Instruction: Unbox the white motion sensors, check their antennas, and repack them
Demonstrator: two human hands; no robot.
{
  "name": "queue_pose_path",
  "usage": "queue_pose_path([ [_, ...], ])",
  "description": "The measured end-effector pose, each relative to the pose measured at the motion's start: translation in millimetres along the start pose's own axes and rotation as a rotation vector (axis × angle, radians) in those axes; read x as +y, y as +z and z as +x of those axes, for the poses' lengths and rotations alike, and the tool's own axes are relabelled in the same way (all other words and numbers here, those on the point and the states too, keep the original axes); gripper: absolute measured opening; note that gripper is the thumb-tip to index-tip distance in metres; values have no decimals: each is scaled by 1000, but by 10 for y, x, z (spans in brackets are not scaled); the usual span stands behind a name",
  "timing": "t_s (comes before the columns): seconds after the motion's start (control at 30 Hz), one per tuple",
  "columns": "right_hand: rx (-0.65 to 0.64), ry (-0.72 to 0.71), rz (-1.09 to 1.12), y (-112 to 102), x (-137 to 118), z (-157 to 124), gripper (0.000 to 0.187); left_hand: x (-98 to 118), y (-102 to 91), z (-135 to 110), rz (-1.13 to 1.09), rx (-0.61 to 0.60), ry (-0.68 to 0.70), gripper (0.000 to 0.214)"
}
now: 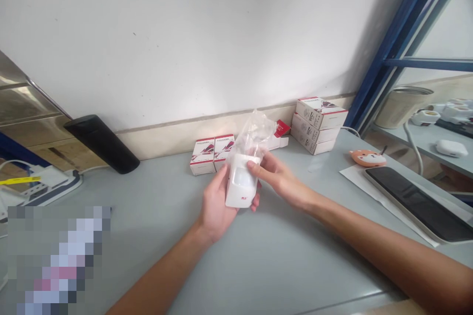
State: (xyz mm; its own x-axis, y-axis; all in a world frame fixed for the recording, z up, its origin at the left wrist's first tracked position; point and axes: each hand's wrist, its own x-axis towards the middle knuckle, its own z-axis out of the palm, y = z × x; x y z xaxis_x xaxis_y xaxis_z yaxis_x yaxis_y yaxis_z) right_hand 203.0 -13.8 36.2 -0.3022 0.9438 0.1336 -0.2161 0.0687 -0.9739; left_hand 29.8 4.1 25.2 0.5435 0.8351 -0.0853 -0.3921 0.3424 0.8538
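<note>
A white motion sensor [242,184] with a domed lens and a small red logo is held above the grey table. My left hand [217,206] wraps round its left side and back, with fingertips showing at the right edge. My right hand [275,174] grips the sensor's upper right, its thumb on the front face. A crumpled clear plastic bag [254,130] sticks up behind the sensor's top; whether the sensor is partly inside it I cannot tell. Behind the bag lies an opened red and white box [281,136], partly covered.
Two small boxes [202,156] stand left of the bag, and a stack of boxes [318,125] at the back right. A phone [417,202] lies on white paper, near an orange animal-shaped object [369,158]. A black cylinder [101,143] leans at the left by a power strip [55,182].
</note>
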Motion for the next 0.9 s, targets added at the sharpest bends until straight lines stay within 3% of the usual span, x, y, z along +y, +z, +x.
queue_pose_path([
  [0.17,-54,10,-55,-68,32,35,39,-32,-76,51,48,36,45,48],
  [0.3,87,-99,-137,-118,135,83,39,-50,-181,130,145,84,130,43],
  [0.47,221,-291,-541,-174,212,105,45,-37,-247,162,415,104,333,38],
  [0.7,80,-184,-621,-286,113,84,52,32,-282,148,641,59,341,39],
  [0.9,-62,-163,-599,-379,78,105,41,183,-464,134,843,16,280,47],
])
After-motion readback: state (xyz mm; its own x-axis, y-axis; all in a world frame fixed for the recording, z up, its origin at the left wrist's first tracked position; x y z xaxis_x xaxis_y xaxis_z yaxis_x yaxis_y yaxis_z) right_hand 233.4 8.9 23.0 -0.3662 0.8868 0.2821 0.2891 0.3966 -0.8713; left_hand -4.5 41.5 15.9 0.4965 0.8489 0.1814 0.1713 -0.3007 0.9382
